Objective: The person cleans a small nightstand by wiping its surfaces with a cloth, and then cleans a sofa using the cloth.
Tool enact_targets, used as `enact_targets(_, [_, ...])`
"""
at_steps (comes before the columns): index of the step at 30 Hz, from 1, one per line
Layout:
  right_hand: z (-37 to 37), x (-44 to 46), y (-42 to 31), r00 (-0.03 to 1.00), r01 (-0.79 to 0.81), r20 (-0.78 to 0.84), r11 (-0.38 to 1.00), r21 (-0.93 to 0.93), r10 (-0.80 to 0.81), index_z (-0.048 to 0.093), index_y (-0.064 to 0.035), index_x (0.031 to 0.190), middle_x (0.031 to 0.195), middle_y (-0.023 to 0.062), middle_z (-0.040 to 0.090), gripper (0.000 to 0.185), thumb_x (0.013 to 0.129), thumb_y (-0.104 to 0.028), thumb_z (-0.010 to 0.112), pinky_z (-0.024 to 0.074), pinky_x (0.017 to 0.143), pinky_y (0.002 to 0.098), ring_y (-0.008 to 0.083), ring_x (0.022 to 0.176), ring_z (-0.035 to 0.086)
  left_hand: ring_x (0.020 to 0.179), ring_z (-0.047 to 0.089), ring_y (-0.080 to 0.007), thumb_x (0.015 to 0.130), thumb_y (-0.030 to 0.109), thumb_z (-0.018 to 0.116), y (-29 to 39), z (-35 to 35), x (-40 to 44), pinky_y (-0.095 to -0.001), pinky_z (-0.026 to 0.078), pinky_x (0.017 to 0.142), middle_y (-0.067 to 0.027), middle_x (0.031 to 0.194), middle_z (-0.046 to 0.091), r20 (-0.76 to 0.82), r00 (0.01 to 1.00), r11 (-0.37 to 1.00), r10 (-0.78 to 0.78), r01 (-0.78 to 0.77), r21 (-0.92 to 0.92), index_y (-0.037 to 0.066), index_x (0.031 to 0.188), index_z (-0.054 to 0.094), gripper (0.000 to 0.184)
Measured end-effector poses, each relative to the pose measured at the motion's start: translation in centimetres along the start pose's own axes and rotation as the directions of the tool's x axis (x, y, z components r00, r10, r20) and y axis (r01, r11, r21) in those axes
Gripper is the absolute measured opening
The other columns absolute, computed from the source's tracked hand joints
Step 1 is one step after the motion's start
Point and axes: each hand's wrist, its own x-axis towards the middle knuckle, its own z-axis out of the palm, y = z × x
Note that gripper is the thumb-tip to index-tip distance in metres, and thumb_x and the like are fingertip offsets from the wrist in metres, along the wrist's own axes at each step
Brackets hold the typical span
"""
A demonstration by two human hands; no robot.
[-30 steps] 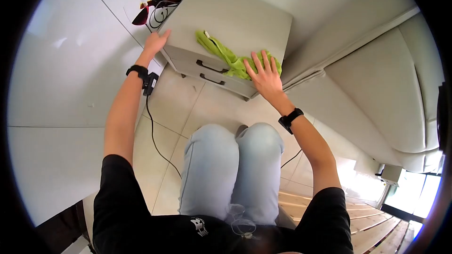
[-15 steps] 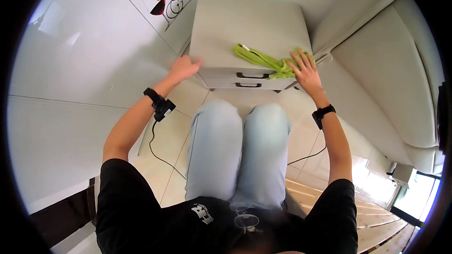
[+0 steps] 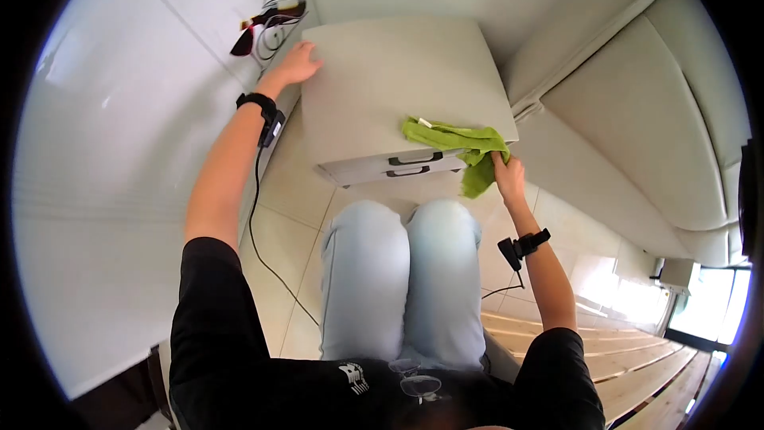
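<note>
Upholstered panel: pale, padded (image 3: 637,103), seen right of the cabinet; outer part cut off by the dark lens border.
Cabinet: off-white, two drawers (image 3: 398,80); top seen from above, front face steeply foreshortened.
Legs: light blue jeans (image 3: 366,271), knees seen in front of the cabinet; feet hidden.
Wooden slats: lower right (image 3: 637,366), partly covered by the sleeve.
Green cloth: laid across the front right part of the cabinet top (image 3: 454,138), bunched near the corner, one end hung down over the front edge.
Left hand: placed at the far left edge of the cabinet top (image 3: 298,64); fingers open, slightly bent, nothing held; exact fingertip contact hard to make out.
Right hand: located just off the front right corner (image 3: 509,177); fingers closed, cloth gripped between thumb and fingers; some fingertips hidden by cloth and hand.
Wall decoration: bottle and glass shapes with curled wire (image 3: 278,17), beyond the left hand; details blurred.
Wrist devices: black, one strapped on each wrist, left (image 3: 272,121) and right (image 3: 521,248), cables attached; cable ends not traceable.
Drawer handles: dark, two (image 3: 415,159); drawer gaps hard to read.
White tag: small, on the cloth's left end (image 3: 426,123); print too small to read.
</note>
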Motion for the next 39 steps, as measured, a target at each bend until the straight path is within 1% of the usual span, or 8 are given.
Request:
enact_targets(1, [0.2, -0.1, 0.1, 0.965, -0.232, 0.198, 0.904, 0.359, 0.17, 0.056, -0.0004, 0.119, 0.11, 0.0143, 0.064, 0.037, 0.093, -0.027, 0.059, 0.054, 0.078, 0.0422, 0.0334, 0.098, 0.062, 0.133, 0.04, -0.0365, 0.09, 0.039, 0.055, 0.0, 0.0, 1.8, -0.0404, 0.033, 0.11, -0.0251, 0.145, 0.038, 0.082, 0.996, 0.998, -0.023, 0.017, 0.064, -0.006, 0.135, 0.044, 0.064])
enact_targets(2, [0.5, -0.1, 0.0, 0.874, -0.469, 0.424, 0.634, 0.614, 0.237, 0.054, 0.0005, 0.124, 0.114, 0.0139, 0.063, 0.042, 0.096, -0.031, 0.056, 0.0543, 0.081, 0.0426, 0.03, 0.101, 0.063, 0.137, 0.035, -0.0362, 0.09, 0.039, 0.055, -0.1, 0.2, 3.6, -0.0395, 0.03, 0.113, -0.0241, 0.151, 0.03, 0.161, 0.986, 0.991, -0.048, 0.027, 0.131, -0.005, 0.139, 0.04, 0.067])
enact_targets(5, [0.8, -0.4, -2.5, 0.847, -0.525, 0.512, 0.377, 0.763, 0.143, 0.051, 0.0026, 0.125, 0.117, 0.0123, 0.061, 0.043, 0.098, -0.031, 0.052, 0.054, 0.085, 0.0433, 0.0245, 0.102, 0.062, 0.137, 0.036, -0.0361, 0.093, 0.042, 0.05, -0.1, 0.5, 7.0, -0.0405, 0.03, 0.113, -0.0234, 0.148, 0.035, 0.166, 0.984, 0.992, -0.071, 0.052, 0.115, -0.005, 0.14, 0.039, 0.067])
enact_targets(16, [2.1, 1.0, -3.8, 0.856, -0.516, 0.459, 0.399, 0.758, 0.238, 0.051, 0.0034, 0.124, 0.114, 0.0101, 0.062, 0.038, 0.098, -0.024, 0.053, 0.0501, 0.085, 0.0347, 0.0193, 0.101, 0.061, 0.129, 0.044, -0.0376, 0.092, 0.038, 0.051, -1.7, -0.5, 5.8, -0.0417, 0.036, 0.108, -0.0222, 0.137, 0.048, 0.157, 0.981, 0.993, -0.116, 0.111, 0.036, -0.002, 0.132, 0.051, 0.057])
enact_targets(19, [1.7, 1.7, -3.6, 0.845, -0.534, 0.469, 0.398, 0.746, 0.256, 0.054, 0.0033, 0.122, 0.113, 0.01, 0.063, 0.036, 0.098, -0.024, 0.053, 0.0492, 0.086, 0.0352, 0.0192, 0.101, 0.061, 0.121, 0.051, -0.037, 0.088, 0.03, 0.053, -3.5, -0.5, 4.6, -0.041, 0.04, 0.102, -0.0244, 0.124, 0.057, 0.111, 0.994, 1.0, -0.022, 0.022, 0.002, -0.004, 0.121, 0.059, 0.048])
enact_targets(27, [1.9, 2.6, -4.1, 0.892, -0.439, 0.436, 0.457, 0.773, 0.119, 0.058, 0.0053, 0.116, 0.107, 0.0094, 0.064, 0.033, 0.097, -0.022, 0.051, 0.0481, 0.081, 0.0327, 0.0172, 0.095, 0.06, 0.093, 0.06, -0.0344, 0.08, 0.021, 0.057, -4.9, -2.9, -4.3, -0.039, 0.046, 0.083, -0.0212, 0.094, 0.064, 0.064, 0.98, 0.944, -0.187, 0.197, -0.265, -0.006, 0.098, 0.062, 0.033])
enact_targets(34, [4.4, 6.7, -5.6, 0.932, -0.349, 0.354, 0.455, 0.819, 0.079, 0.059, 0.0053, 0.113, 0.105, 0.0103, 0.064, 0.032, 0.097, -0.02, 0.049, 0.0478, 0.084, 0.0336, 0.018, 0.096, 0.06, 0.1, 0.055, -0.0249, 0.082, 0.026, 0.066, -5.4, -4.4, -11.3, -0.0354, 0.044, 0.088, -0.0137, 0.115, 0.056, 0.003, 0.969, 0.965, -0.249, 0.248, -0.083, -0.003, 0.125, 0.055, 0.053])
enact_targets(39, [5.5, 14.3, -6.9, 0.945, -0.313, 0.32, 0.493, 0.812, 0.072, 0.058, 0.0049, 0.114, 0.104, 0.0109, 0.063, 0.034, 0.098, -0.022, 0.046, 0.0477, 0.084, 0.0351, 0.0192, 0.093, 0.06, 0.129, 0.044, -0.03, 0.073, 0.026, 0.076, -1.2, -7.2, -12.4, -0.0371, 0.035, 0.107, -0.0183, 0.138, 0.047, 0.297, 0.909, 0.814, -0.294, 0.401, -0.42, -0.001, 0.142, 0.038, 0.084])
